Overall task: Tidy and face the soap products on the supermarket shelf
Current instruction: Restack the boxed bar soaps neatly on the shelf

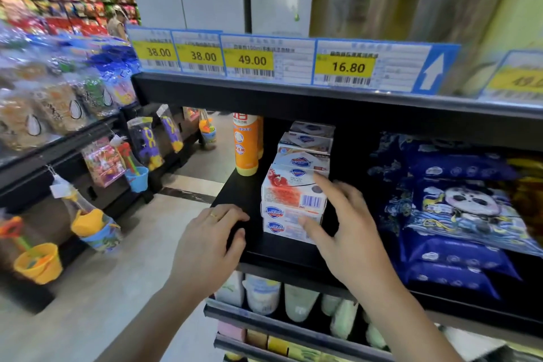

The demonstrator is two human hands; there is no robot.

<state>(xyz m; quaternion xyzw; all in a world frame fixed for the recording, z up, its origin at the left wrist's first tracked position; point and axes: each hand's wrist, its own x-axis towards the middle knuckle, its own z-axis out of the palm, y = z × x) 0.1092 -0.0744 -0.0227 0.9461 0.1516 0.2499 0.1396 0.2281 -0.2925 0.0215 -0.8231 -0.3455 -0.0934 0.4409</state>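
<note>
Black shelf point(235, 194): soap boxes point(293, 200) btwn hands (R point(346, 232) touching, L point(211, 241) beside).

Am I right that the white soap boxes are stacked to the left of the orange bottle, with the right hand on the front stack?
Not quite. The head view shows the white cardboard soap boxes stacked to the right of the tall orange plastic bottle, not the left. The rest holds: the right hand is on the front stack, thumb against the lower boxes.
</note>
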